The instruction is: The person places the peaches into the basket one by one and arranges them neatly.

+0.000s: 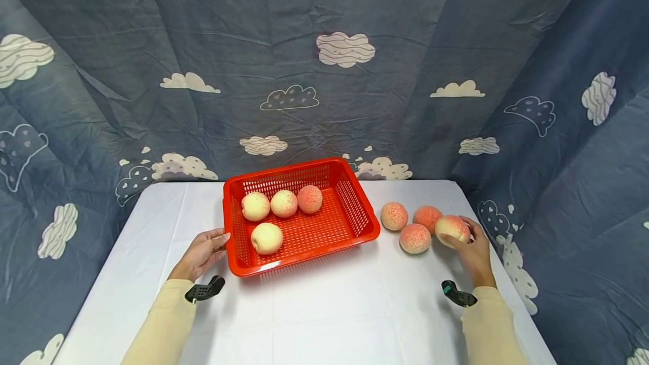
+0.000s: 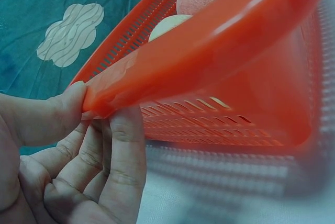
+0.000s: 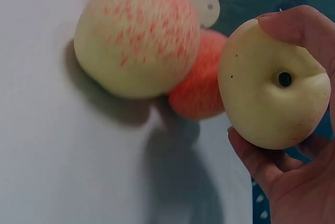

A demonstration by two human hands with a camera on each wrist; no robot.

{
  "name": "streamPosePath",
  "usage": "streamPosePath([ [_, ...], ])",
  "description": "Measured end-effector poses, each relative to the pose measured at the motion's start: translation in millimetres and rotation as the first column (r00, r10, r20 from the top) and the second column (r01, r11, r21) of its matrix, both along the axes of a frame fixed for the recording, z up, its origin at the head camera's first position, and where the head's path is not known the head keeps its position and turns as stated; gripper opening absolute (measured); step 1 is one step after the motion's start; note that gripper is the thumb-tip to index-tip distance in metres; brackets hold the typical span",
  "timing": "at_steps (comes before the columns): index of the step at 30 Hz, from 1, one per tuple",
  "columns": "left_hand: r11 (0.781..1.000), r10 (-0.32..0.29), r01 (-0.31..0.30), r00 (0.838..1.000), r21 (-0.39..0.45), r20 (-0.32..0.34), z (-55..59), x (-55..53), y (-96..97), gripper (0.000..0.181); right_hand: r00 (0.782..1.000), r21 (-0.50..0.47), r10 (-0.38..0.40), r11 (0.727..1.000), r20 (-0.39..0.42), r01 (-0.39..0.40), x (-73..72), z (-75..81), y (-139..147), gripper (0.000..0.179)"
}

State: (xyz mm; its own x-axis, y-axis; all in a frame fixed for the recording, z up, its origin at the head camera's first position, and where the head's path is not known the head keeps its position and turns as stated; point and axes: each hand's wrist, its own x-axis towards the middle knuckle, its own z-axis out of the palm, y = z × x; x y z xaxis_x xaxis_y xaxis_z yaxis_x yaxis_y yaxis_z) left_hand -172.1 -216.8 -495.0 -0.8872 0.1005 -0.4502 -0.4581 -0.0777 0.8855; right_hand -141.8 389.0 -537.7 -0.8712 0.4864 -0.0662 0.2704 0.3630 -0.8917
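Note:
My left hand (image 1: 205, 251) pinches the left rim of a red perforated plastic basket (image 1: 314, 249), thumb on top and fingers beneath. Inside the basket are several peaches, among them a pale one (image 1: 266, 239) near the front and a redder one (image 1: 310, 199) at the back. At the table's right side my right hand (image 1: 474, 249) grips a peach (image 3: 272, 93), pale with a pink blush and a dark hole in its stem dimple. Beside that hand lie three more peaches: a speckled one (image 1: 414, 239), a redder one (image 1: 427, 217) and another (image 1: 394, 216) nearer the basket.
A white cloth covers the table (image 1: 324, 320). Behind it and along its sides hangs a dark blue curtain (image 1: 294, 27) with cloud prints. Each wrist wears a black strap device (image 1: 205, 290).

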Motion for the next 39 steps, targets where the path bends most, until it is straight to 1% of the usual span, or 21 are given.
streamPosePath([
  [1, 1.0, 0.001, -0.001, 1.0, 0.0, -0.002, 0.2, 0.0, -0.1, 0.041, 1.0, -0.013, 0.012, 1.0, -0.015, -0.012, -1.5, 0.7, -0.9, 0.084],
  [3, 1.0, 0.005, -0.005, 1.0, -0.005, 0.0, 0.1, 0.0, -0.5, 0.041, 1.0, -0.009, 0.02, 1.0, -0.024, -0.021, -6.2, -5.0, 0.6, 0.083],
  [5, 1.0, 0.002, -0.002, 1.0, -0.013, 0.002, 0.1, 0.2, -0.6, 0.042, 0.998, 0.002, 0.052, 0.999, -0.032, -0.052, -9.8, -6.9, 0.9, 0.083],
  [6, 1.0, 0.001, -0.001, 1.0, -0.016, 0.003, 0.2, 0.4, -0.3, 0.041, 0.997, -0.004, 0.072, 0.997, -0.042, -0.072, -10.5, -4.6, -0.5, 0.083],
  [8, 1.0, 0.001, 0.0, 1.0, -0.018, 0.004, 0.4, 0.6, 0.0, 0.04, 0.995, -0.022, 0.079, 0.996, -0.061, -0.081, -12.8, -3.3, -3.9, 0.081],
  [9, 1.0, -0.004, 0.004, 1.0, -0.016, 0.002, 0.6, 0.6, 0.1, 0.039, 0.993, -0.041, 0.087, 0.995, -0.082, -0.09, -13.2, -0.8, -7.0, 0.08],
  [11, 1.0, -0.007, 0.007, 1.0, -0.012, -0.002, 0.4, 0.7, 0.4, 0.038, 0.989, -0.05, 0.114, 0.992, -0.09, -0.119, -11.2, 12.8, -17.8, 0.08],
  [13, 1.0, -0.006, 0.006, 1.0, -0.011, -0.004, 0.5, 0.9, 0.5, 0.038, 0.987, -0.061, 0.123, 0.99, -0.107, -0.13, -10.6, 22.2, -28.5, 0.078],
  [15, 1.0, -0.008, 0.008, 1.0, -0.013, -0.004, 0.6, 1.0, 0.1, 0.039, 0.983, -0.062, 0.146, 0.986, -0.11, -0.154, -8.8, 35.0, -40.2, 0.076],
  [16, 1.0, -0.01, 0.01, 1.0, -0.014, -0.004, 0.9, 1.1, -0.1, 0.04, 0.982, -0.048, 0.164, 0.984, -0.097, -0.169, -8.1, 41.5, -46.1, 0.077],
  [21, 1.0, -0.009, 0.009, 1.0, -0.011, 0.003, 1.6, 1.0, -0.3, 0.038, 0.975, -0.026, 0.213, 0.976, -0.062, -0.215, -12.0, 52.4, -60.9, 0.075],
  [22, 1.0, -0.007, 0.007, 1.0, -0.009, 0.005, 1.6, 0.8, -0.2, 0.038, 0.971, -0.017, 0.233, 0.972, -0.05, -0.235, -13.4, 54.1, -63.4, 0.077],
  [25, 1.0, -0.006, 0.007, 1.0, -0.015, 0.01, 2.2, 0.2, 0.1, 0.039, 0.963, -0.017, 0.266, 0.964, -0.046, -0.267, -17.5, 58.4, -71.7, 0.078],
  [27, 1.0, 0.004, -0.004, 1.0, -0.026, 0.016, 2.3, -0.4, 0.7, 0.04, 0.956, -0.009, 0.29, 0.957, -0.043, -0.29, -19.6, 61.1, -78.3, 0.078],
  [32, 0.999, 0.011, -0.01, 1.0, -0.04, 0.021, 2.7, -0.2, 1.5, 0.043, 0.932, 0.004, 0.357, 0.934, -0.059, -0.357, -25.5, 65.1, -91.8, 0.075],
  [39, 1.0, 0.004, -0.004, 1.0, -0.029, 0.017, 3.1, 1.5, 1.7, 0.045, 0.902, 0.008, 0.425, 0.905, -0.077, -0.425, -33.8, 72.0, -110.8, 0.073],
])
